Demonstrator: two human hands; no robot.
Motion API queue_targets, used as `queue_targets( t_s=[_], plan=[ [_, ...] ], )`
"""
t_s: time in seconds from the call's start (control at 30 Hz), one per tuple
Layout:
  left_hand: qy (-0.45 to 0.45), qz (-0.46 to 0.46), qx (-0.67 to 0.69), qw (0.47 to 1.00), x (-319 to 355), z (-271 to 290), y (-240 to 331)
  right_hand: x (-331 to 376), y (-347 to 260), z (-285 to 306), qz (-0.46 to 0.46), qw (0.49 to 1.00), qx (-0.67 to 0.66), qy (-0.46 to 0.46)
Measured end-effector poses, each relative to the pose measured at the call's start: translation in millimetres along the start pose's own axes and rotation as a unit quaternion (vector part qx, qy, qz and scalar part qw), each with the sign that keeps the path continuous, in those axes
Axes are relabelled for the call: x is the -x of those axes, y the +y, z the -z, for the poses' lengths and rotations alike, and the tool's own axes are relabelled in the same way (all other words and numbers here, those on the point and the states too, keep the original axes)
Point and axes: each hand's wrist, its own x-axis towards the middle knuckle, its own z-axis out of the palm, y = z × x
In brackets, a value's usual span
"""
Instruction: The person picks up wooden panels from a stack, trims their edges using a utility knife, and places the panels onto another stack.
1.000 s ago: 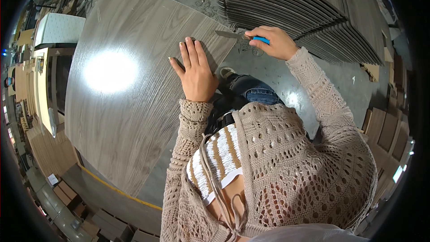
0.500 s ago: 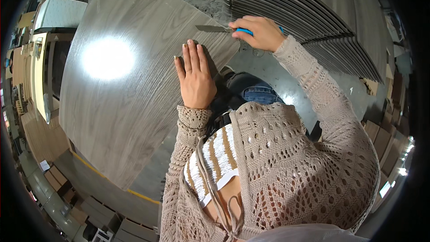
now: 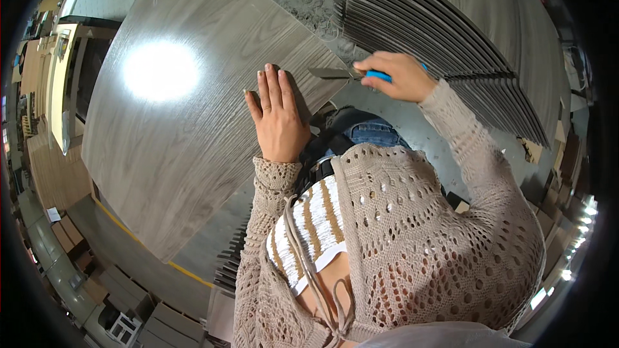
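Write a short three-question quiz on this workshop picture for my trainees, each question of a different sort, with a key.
1. True or false: the left hand lies flat on the grey wood-grain panel.
2. What does the right hand hold? A) a blue-handled blade tool B) a hammer C) a paint brush
3. Fill in: beyond the right hand stands a stack of thin grey ____.

Key: 1 true; 2 A; 3 panels
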Motion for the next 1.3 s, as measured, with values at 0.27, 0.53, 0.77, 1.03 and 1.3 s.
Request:
queue_targets(
  t_s=[0.27,0.53,0.77,1.03,1.3],
  plan=[
    [-0.008,-0.003,0.009,1.000,6,11,-4,6,-2,-9,0.001,0.998,-0.002,0.057],
    [-0.012,0.014,-0.016,1.000,15,17,-7,-6,-8,-8,0.053,0.997,0.012,0.059],
    [-0.024,0.016,0.032,0.999,16,28,-6,-47,1,-6,0.068,0.991,0.066,0.094],
    [-0.016,0.009,0.031,0.999,20,29,-6,-76,-9,-6,0.103,0.983,0.095,0.123],
    [-0.027,0.008,0.044,0.999,22,38,7,-189,0,1,0.106,0.980,0.118,0.121]
  ],
)
